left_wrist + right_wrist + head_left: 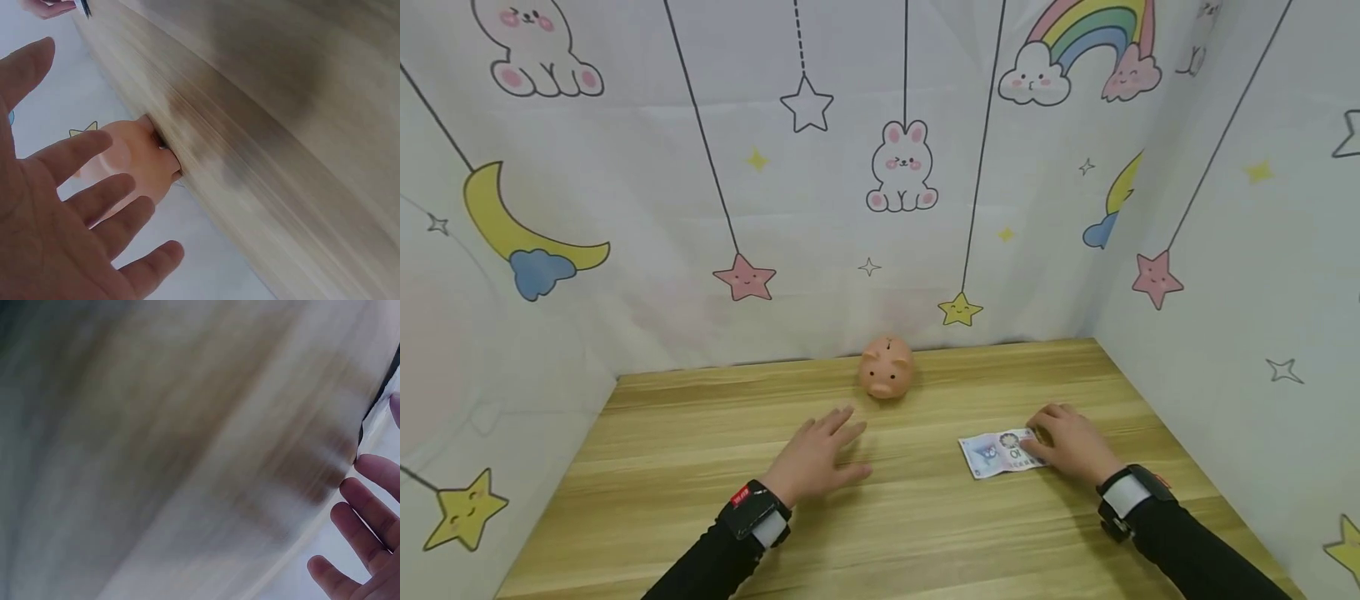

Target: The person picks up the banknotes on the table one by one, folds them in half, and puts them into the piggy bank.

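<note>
On the right part of the table lies a toy-like banknote (997, 453) with a printed cartoon figure and the number 10. My right hand (1072, 442) pinches its right end, thumb over the note and fingers bent at the edge. In the right wrist view the fingers (369, 515) meet the pale note's edge (377, 415), mostly cut off by the frame. My left hand (817, 457) is held over the table with its fingers spread and nothing in them. Beyond it a pink piggy bank (887, 368) stands upright, facing me; the left wrist view shows the piggy bank (140, 165) partly behind the fingers.
The wood-grain table (700, 433) is bounded at the back and sides by white cloth (820, 217) printed with stars, moons and rabbits. The piggy bank stands close to the back cloth.
</note>
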A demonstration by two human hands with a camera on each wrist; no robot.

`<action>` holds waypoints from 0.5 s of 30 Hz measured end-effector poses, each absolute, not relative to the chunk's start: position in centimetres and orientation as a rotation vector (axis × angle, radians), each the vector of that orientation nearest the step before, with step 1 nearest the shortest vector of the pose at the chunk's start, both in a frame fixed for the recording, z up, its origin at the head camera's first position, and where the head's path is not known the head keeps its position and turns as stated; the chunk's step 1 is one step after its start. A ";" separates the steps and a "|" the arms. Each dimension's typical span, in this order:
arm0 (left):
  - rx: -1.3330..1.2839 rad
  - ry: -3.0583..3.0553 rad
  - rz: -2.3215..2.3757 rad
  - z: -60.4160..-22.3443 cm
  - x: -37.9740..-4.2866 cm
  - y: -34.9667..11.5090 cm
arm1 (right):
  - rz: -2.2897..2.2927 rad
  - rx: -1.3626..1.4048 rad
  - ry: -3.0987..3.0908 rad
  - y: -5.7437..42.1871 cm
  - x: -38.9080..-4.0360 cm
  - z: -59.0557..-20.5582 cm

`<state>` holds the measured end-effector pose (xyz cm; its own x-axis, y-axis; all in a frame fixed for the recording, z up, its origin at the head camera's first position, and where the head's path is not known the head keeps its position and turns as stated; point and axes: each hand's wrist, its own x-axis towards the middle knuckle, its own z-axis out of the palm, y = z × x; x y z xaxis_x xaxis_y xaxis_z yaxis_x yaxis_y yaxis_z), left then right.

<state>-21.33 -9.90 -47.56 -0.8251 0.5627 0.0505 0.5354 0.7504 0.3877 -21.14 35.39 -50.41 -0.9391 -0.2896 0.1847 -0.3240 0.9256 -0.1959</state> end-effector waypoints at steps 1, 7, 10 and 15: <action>0.895 2.864 0.593 -47.5 -21.2 -9.9 | 0.330 0.471 -2.934 35.3 -21.1 -50.4; 0.871 2.836 0.538 -47.3 -20.8 -9.7 | 0.291 0.489 -2.928 35.3 -21.1 -50.6; 0.873 2.835 0.530 -47.2 -20.8 -9.7 | 0.270 0.479 -2.919 35.4 -21.2 -50.5; 0.879 2.841 0.525 -47.3 -20.8 -9.7 | 0.238 0.446 -2.925 35.3 -21.2 -50.3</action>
